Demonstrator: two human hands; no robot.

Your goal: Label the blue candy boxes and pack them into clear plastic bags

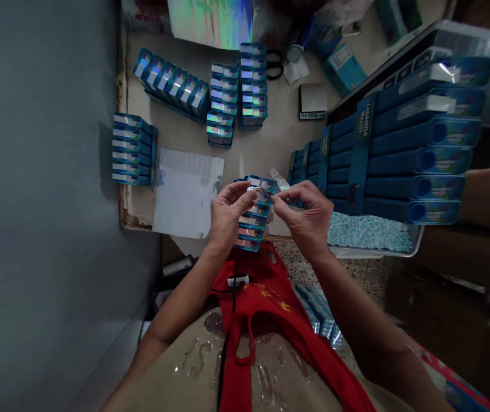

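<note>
In front of my body, at the table's near edge, a row of blue boxes (251, 220) stands with pale shiny strips on the ends. My left hand (226, 216) lies along its left side, thumb and fingers pinched over the upper boxes, where a small shiny bit shows. From the right, my right hand (307, 213) comes in with thumb and forefinger pressed together at the row's upper right edge. What either pinch holds is too small to name. Just above my right hand lies a shiny strip (279, 179).
More blue box rows (171, 83) stand at the back and left, near a whitish sheet (188, 191). Black scissors (274, 64) and a small scale (313, 101) lie behind. On the right, stacked long blue boxes (399, 143) rise above a tray (416, 243) of pale blue pieces.
</note>
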